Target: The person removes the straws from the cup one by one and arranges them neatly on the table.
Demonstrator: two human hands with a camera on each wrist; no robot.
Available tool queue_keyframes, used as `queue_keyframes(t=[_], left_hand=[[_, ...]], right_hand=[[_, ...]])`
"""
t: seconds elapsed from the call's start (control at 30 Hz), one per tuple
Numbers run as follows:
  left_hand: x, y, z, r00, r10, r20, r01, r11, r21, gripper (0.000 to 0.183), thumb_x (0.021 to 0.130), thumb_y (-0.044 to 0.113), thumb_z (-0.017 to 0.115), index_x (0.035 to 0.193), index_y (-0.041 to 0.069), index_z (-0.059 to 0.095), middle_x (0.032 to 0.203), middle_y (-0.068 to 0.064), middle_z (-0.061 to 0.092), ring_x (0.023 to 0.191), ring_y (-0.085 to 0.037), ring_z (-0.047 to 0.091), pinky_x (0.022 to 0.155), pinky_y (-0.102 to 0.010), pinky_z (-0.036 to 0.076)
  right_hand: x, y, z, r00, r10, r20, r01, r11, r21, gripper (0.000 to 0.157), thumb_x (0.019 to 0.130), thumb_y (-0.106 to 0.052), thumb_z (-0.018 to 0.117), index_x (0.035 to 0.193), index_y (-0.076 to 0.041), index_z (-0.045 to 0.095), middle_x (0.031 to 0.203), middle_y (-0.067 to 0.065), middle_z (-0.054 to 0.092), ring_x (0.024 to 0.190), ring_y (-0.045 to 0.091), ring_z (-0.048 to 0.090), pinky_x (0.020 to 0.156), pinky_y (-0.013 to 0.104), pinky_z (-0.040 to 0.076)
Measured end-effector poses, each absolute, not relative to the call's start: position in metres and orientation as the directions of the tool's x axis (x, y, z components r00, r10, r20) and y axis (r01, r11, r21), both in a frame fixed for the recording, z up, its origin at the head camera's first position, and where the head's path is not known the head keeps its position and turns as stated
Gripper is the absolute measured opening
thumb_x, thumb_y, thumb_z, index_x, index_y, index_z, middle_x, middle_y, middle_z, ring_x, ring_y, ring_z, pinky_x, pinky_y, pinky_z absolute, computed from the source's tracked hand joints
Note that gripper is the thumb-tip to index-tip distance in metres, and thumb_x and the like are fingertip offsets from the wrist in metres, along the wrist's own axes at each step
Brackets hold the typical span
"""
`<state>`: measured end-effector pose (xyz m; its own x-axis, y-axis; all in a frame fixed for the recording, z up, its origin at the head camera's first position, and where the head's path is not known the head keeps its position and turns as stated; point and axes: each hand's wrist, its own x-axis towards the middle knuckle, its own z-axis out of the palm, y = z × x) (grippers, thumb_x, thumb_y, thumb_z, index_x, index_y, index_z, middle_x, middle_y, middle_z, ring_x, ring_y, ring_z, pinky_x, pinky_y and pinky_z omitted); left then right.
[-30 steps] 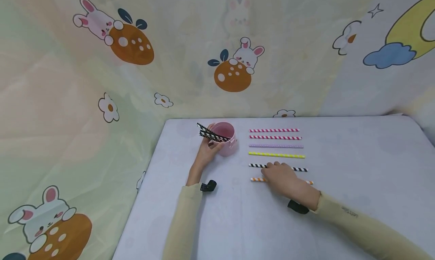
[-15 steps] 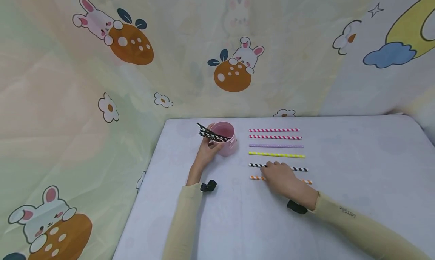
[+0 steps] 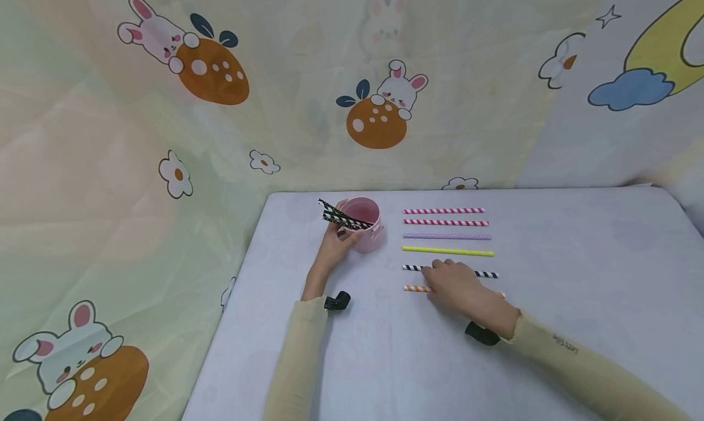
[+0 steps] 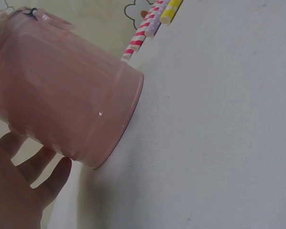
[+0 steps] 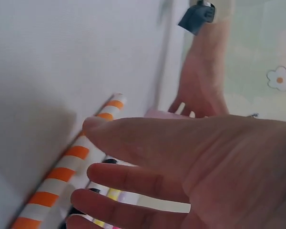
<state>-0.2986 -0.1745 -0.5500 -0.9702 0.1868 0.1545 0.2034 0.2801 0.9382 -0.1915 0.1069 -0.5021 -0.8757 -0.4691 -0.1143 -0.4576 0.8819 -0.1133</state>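
On the left of the table, my left hand (image 3: pixel 332 247) holds a pink cup (image 3: pixel 370 242), its fingers curled round the side. Several black patterned paper straws (image 3: pixel 348 220) lean out over the cup's left rim. My right hand (image 3: pixel 453 289) is over an orange-and-white striped straw (image 3: pixel 417 288) and a black-and-white striped straw (image 3: pixel 486 274), covering the middle of each. In the right wrist view, the extended thumb (image 5: pixel 119 138) lies right at the orange straw, while the fairly straight fingers (image 5: pixel 133 181) reach past it over the black one.
Beyond the right hand lie a yellow-and-white straw (image 3: pixel 448 250), a purple dotted straw (image 3: pixel 447 236) and two red-and-white striped straws (image 3: pixel 461 223), roughly parallel. A white cloth covers the table (image 3: pixel 577 274). A printed rabbit backdrop (image 3: pixel 308 73) rises behind and on the left.
The orange-and-white straw has shifted slightly away, towards the black-and-white one. My right hand has moved only a little above the two straws. My left hand and the cup have stayed put.
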Motion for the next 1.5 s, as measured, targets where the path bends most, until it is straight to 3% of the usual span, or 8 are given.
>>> queue_keyframes(t=[0.2,0.43,0.63,0.77,0.83,1.03,1.23,1.5], left_hand=[[-0.297,-0.174,-0.548,-0.972,0.177,0.156,0.206,0.311,0.928,0.085,0.086,0.043,0.075,0.157,0.036,0.028,0.151,-0.003,0.047,0.130,-0.028,0.052,0.111,-0.049,0.045],[-0.297,-0.174,-0.547,-0.972,0.179,0.155,0.204,0.302,0.931,0.085,0.088,0.034,0.075,0.158,0.034,0.027,0.152,-0.005,0.046,0.130,-0.029,0.052,0.111,-0.050,0.045],[-0.297,-0.175,-0.549,-0.973,0.175,0.150,0.200,0.317,0.927,0.089,0.083,0.058,0.074,0.156,0.038,0.028,0.150,-0.003,0.047,0.132,-0.027,0.051,0.111,-0.049,0.045],[-0.297,-0.176,-0.550,-0.973,0.174,0.149,0.200,0.325,0.925,0.092,0.081,0.063,0.074,0.156,0.038,0.028,0.150,-0.002,0.047,0.133,-0.027,0.051,0.112,-0.049,0.044],[-0.296,-0.175,-0.544,-0.972,0.185,0.142,0.195,0.310,0.931,0.089,0.083,0.055,0.075,0.157,0.036,0.028,0.150,-0.005,0.047,0.133,-0.027,0.051,0.112,-0.049,0.044],[-0.283,-0.171,-0.510,-0.964,0.242,0.113,0.175,0.252,0.952,0.083,0.091,0.016,0.071,0.159,0.013,0.024,0.152,-0.023,0.043,0.132,-0.037,0.050,0.112,-0.053,0.043],[-0.283,-0.170,-0.507,-0.959,0.244,0.143,0.212,0.283,0.935,0.079,0.092,0.016,0.070,0.158,0.012,0.027,0.152,-0.017,0.045,0.135,-0.034,0.049,0.112,-0.051,0.043],[-0.283,-0.170,-0.509,-0.962,0.243,0.128,0.185,0.231,0.955,0.080,0.092,0.012,0.070,0.159,0.011,0.025,0.150,-0.023,0.046,0.125,-0.031,0.055,0.110,-0.051,0.045]], right_hand=[[-0.203,0.112,-0.486,-0.876,-0.468,-0.115,-0.428,0.865,-0.261,0.030,0.084,-0.026,0.079,0.107,-0.009,0.070,0.095,0.004,0.067,0.085,0.023,0.063,0.068,0.038,0.053],[-0.220,0.116,-0.461,-0.895,-0.444,-0.037,-0.395,0.829,-0.396,0.034,0.087,-0.029,0.078,0.114,-0.011,0.069,0.105,0.007,0.070,0.094,0.022,0.065,0.074,0.039,0.056],[-0.239,0.107,-0.448,-0.889,-0.455,0.060,-0.429,0.776,-0.463,0.038,0.089,-0.031,0.076,0.121,-0.013,0.067,0.113,0.007,0.069,0.109,0.027,0.064,0.088,0.046,0.056],[-0.249,0.096,-0.446,-0.882,-0.466,0.066,-0.439,0.764,-0.472,0.042,0.091,-0.034,0.074,0.127,-0.015,0.063,0.117,0.005,0.067,0.110,0.027,0.063,0.088,0.045,0.056],[-0.252,0.091,-0.444,-0.881,-0.468,0.069,-0.443,0.767,-0.465,0.044,0.091,-0.035,0.074,0.129,-0.016,0.062,0.117,0.005,0.066,0.107,0.026,0.063,0.084,0.043,0.057],[-0.264,0.074,-0.436,-0.875,-0.474,0.097,-0.469,0.782,-0.409,0.047,0.090,-0.030,0.076,0.132,-0.014,0.061,0.119,0.007,0.065,0.106,0.026,0.063,0.085,0.042,0.058],[-0.276,0.059,-0.428,-0.845,-0.520,0.127,-0.521,0.746,-0.414,0.050,0.091,-0.028,0.075,0.136,-0.010,0.060,0.121,0.011,0.066,0.109,0.026,0.064,0.090,0.045,0.058],[-0.291,0.041,-0.421,-0.805,-0.581,0.120,-0.568,0.699,-0.435,0.045,0.094,-0.025,0.071,0.135,-0.007,0.060,0.123,0.012,0.065,0.107,0.025,0.063,0.093,0.043,0.056]])
